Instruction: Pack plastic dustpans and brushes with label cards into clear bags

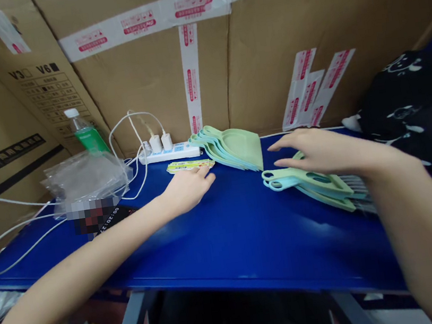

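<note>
My left hand (189, 188) reaches over a small stack of yellow-green printed labels (184, 165), its thumb and index finger stretched out to the right and partly apart. Whether its fingertips touch the labels is hard to see. Above a pile of pale green and blue hand brushes (303, 181) hovers my right hand (314, 151), thumb and fingers spread with nothing between them. The brushes' grey bristles point right, partly behind my right forearm. Between the hands, farther back, lies a nested stack of green and blue dustpans (238, 147).
At the back stands a white power strip (170, 152) with chargers and loose cables. Clear plastic bags (85, 177), a green-labelled bottle (89, 134) and a phone (115, 217) are on the left. A black patterned bag (414, 112) sits right. Cardboard (149, 85) walls the blue table (228, 246).
</note>
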`<state>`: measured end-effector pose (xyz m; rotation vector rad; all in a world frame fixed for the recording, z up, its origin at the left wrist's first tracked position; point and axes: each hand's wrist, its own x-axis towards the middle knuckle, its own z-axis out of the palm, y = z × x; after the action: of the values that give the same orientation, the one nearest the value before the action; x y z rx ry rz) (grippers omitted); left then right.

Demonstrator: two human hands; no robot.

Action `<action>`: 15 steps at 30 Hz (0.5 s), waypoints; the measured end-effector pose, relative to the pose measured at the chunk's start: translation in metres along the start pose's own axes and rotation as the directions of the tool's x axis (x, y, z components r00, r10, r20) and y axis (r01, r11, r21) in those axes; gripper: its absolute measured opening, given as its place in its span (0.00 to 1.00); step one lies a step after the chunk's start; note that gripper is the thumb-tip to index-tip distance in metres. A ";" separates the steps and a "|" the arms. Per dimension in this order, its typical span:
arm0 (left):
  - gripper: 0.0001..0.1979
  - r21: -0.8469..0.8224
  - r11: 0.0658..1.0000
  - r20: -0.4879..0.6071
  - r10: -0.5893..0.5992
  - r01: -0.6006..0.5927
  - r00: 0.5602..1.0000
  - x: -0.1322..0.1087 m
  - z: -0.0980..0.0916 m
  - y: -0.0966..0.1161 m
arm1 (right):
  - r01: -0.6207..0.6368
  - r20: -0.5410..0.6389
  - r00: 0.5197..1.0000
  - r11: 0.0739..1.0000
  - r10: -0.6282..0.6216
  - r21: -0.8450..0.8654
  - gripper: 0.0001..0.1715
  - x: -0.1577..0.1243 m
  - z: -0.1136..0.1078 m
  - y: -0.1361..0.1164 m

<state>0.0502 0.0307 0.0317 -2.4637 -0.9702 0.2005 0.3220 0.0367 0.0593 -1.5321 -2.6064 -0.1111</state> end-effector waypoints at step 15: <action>0.15 -0.059 0.992 0.014 0.111 -0.110 0.994 0.110 -0.026 -0.003 | -0.058 0.174 0.984 0.997 0.047 0.056 0.10 -0.006 0.005 0.010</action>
<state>0.1369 0.0967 0.0599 -2.5758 -0.8582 0.2337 0.3330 0.0367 0.0534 -1.6568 -2.6678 0.1095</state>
